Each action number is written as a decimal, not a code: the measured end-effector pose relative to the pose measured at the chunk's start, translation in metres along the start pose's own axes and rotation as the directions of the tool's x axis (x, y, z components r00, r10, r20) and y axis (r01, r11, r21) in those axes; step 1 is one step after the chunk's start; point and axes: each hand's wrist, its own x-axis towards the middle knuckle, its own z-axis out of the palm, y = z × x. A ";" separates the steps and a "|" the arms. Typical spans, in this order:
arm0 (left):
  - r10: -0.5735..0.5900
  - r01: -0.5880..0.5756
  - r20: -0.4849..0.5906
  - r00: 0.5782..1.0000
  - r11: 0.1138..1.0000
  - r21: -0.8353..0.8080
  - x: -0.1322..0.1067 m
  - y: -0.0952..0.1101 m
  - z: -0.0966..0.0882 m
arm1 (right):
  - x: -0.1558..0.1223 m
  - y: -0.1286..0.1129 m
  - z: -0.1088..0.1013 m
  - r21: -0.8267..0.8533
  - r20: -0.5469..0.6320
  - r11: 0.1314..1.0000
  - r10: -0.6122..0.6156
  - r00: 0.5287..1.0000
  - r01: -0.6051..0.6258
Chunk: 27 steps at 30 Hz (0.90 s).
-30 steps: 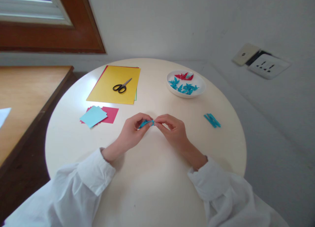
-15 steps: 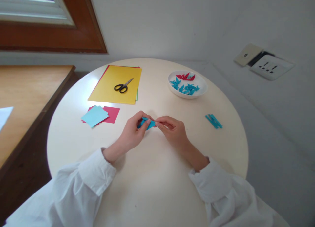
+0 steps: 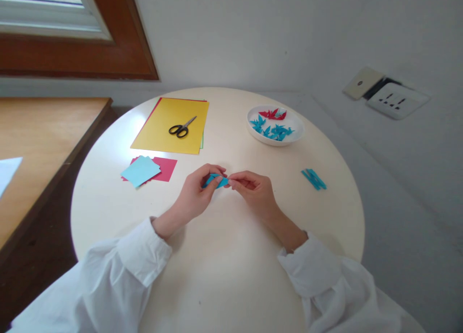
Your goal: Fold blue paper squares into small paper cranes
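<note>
A small folded piece of blue paper (image 3: pixel 217 181) is held above the middle of the round table, partly covered by fingers. My left hand (image 3: pixel 198 191) is closed round its left part, with the thumb pressed on its face. At its right tip, my right hand (image 3: pixel 254 190) pinches the paper between thumb and forefinger. Beyond the hands, to the right, stands a white dish (image 3: pixel 265 141) holding several blue and red folded paper cranes (image 3: pixel 278 131). Several narrow folded blue paper pieces (image 3: pixel 314 179) lie right of my right hand.
On the round white table (image 3: pixel 224 285), a stack of light blue and dark pink paper squares (image 3: pixel 141 170) lies left of my hands. Behind it, black-handled scissors (image 3: pixel 183 127) rest on yellow paper sheets (image 3: pixel 159 130). A wooden table (image 3: pixel 47 126) stands at the left.
Both hands keep hold of the blue paper in nearly the same spot, with only slight finger movement. The whole view has shifted very slightly.
</note>
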 end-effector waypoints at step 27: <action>-0.018 0.014 0.023 1.000 0.988 0.151 -0.003 0.002 0.000 | -0.004 -0.003 0.003 -0.084 -0.050 0.996 -0.039 0.998 0.034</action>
